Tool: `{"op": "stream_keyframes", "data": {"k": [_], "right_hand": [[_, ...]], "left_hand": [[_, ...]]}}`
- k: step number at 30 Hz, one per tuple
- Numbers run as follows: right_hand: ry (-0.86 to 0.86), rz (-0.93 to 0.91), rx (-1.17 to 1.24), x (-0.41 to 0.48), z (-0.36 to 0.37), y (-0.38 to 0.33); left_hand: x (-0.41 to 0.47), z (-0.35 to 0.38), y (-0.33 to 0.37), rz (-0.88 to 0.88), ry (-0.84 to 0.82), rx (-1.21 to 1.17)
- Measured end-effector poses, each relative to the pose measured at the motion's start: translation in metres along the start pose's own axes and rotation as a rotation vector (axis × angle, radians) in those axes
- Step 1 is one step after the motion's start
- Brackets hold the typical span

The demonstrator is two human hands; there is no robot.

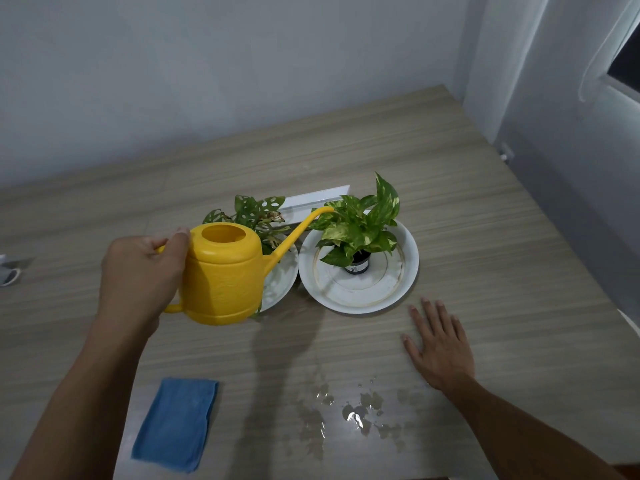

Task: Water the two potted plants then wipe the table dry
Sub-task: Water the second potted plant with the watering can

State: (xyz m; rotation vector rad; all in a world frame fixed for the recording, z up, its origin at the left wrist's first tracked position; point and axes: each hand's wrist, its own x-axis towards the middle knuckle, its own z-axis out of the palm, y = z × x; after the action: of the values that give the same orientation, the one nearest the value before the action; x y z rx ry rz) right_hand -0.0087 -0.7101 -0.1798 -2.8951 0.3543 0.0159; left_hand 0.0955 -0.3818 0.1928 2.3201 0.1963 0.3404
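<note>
My left hand (142, 271) grips the handle of a yellow watering can (223, 271), held above the table. Its long spout tip (327, 210) reaches over the leaves of the right potted plant (360, 223), which stands in a small dark pot on a white plate (408, 271). The left potted plant (256, 213) with holed leaves sits behind the can on another white plate (282, 282), partly hidden. My right hand (440, 344) lies flat, fingers spread, on the table beside the right plate. A folded blue cloth (176, 422) lies at the front left. Spilled water (356, 410) puddles at the front centre.
A white flat strip (311, 200) lies behind the plants. A grey object (10, 270) sits at the table's left edge. The wooden table (485, 220) runs to a wall at the back and a curtain (554, 98) at the right.
</note>
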Motion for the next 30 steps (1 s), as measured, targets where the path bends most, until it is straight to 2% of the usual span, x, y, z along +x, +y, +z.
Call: {"op": "stream_keyframes", "data": {"k": [13,23,30], "right_hand": [[-0.007,0.003,-0.002,0.0,-0.002,-0.001],[0.011,-0.003,0.01,-0.001,-0.001,-0.002],[0.019,-0.011,-0.009,-0.001,-0.001,-0.001]], "left_hand": [[0.007,-0.007,-0.009,0.074,-0.003,0.059],[0.011,-0.003,-0.013,0.118,-0.026,0.012],[0.021,0.0,-0.007,0.191,-0.011,0.139]]}}
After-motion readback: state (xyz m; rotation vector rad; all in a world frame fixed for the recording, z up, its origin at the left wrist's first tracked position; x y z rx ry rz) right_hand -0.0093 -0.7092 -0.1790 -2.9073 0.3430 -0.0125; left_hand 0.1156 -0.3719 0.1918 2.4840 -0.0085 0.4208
